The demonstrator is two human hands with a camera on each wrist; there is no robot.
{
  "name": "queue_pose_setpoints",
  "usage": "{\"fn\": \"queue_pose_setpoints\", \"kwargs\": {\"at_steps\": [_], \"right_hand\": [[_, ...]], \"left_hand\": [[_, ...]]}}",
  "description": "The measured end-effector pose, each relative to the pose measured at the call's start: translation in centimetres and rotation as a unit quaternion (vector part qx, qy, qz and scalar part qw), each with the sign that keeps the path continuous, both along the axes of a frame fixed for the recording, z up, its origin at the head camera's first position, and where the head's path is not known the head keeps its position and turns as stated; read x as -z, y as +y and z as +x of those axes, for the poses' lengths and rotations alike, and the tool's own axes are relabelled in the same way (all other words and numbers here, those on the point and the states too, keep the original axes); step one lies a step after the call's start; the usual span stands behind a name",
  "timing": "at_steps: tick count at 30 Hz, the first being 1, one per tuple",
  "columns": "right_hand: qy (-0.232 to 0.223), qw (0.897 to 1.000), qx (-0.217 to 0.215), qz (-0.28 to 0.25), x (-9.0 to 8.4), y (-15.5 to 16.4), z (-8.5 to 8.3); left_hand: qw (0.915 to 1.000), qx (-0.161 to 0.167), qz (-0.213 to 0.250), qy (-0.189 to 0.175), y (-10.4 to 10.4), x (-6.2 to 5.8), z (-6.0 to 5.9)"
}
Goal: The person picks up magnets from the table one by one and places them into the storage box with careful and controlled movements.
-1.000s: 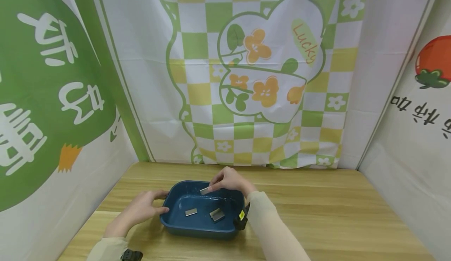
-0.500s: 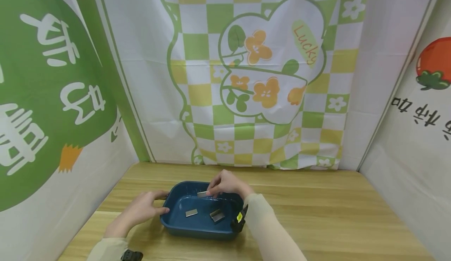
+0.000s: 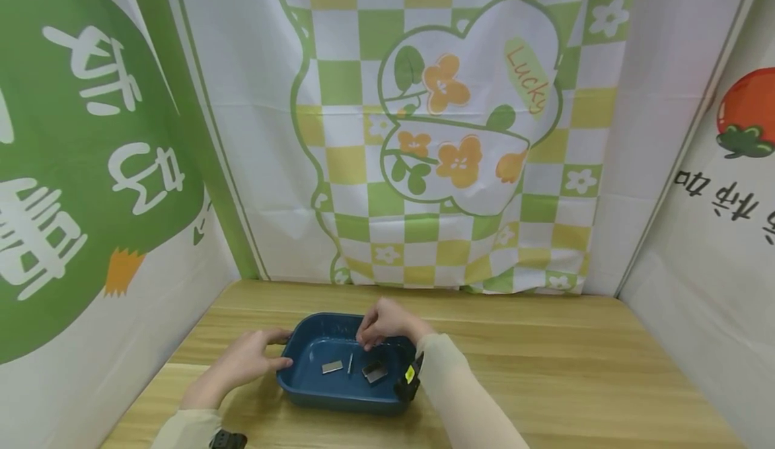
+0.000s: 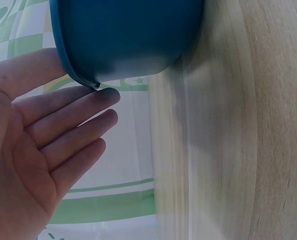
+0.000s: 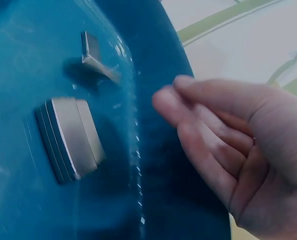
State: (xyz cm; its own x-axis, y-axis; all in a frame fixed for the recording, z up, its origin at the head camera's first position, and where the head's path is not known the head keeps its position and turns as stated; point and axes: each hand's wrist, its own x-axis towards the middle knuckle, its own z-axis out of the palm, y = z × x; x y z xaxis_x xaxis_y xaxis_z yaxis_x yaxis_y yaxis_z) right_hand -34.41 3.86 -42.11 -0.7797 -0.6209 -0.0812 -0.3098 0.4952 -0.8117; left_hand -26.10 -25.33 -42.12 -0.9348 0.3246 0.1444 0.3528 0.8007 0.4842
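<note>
A dark blue tray [image 3: 315,392] sits on the wooden table [image 3: 545,368]. My left hand [image 3: 280,349] rests against the tray's left rim with its fingers [image 4: 73,115] straight; the thumb lies over the rim [image 4: 68,65]. My right hand [image 3: 371,333] hovers over the tray's far side, fingers [image 5: 198,115] loosely curled and holding nothing. Just below it a thin metal plate [image 3: 350,363] stands on edge, seen tilted in the right wrist view [image 5: 93,52]. A flat metal plate [image 3: 331,367] lies to its left. A small stack of plates [image 3: 374,371] [image 5: 71,140] lies to its right.
Printed cloth walls close in the table on the left [image 3: 91,200], back [image 3: 436,132] and right [image 3: 714,220]. A black wrist device with a yellow tag [image 3: 408,378] sits on my right sleeve, beside the tray's right rim.
My right hand has let go of the metal plate that it pinched and lowered a little into the tray. The plate now stands on edge in the tray. My left hand has not moved.
</note>
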Motion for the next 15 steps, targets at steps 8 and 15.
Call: {"fn": "queue_pose_setpoints", "kwargs": {"at_steps": [8,15], "right_hand": [[0.002,1.0,0.01,-0.017,-0.9,1.1,-0.1],[0.016,1.0,0.006,-0.008,-1.7,2.2,0.1]], "left_hand": [[0.9999,0.005,0.005,-0.008,0.1,0.0,0.1],[0.9999,0.008,0.007,-0.009,0.1,-0.2,0.1]]}}
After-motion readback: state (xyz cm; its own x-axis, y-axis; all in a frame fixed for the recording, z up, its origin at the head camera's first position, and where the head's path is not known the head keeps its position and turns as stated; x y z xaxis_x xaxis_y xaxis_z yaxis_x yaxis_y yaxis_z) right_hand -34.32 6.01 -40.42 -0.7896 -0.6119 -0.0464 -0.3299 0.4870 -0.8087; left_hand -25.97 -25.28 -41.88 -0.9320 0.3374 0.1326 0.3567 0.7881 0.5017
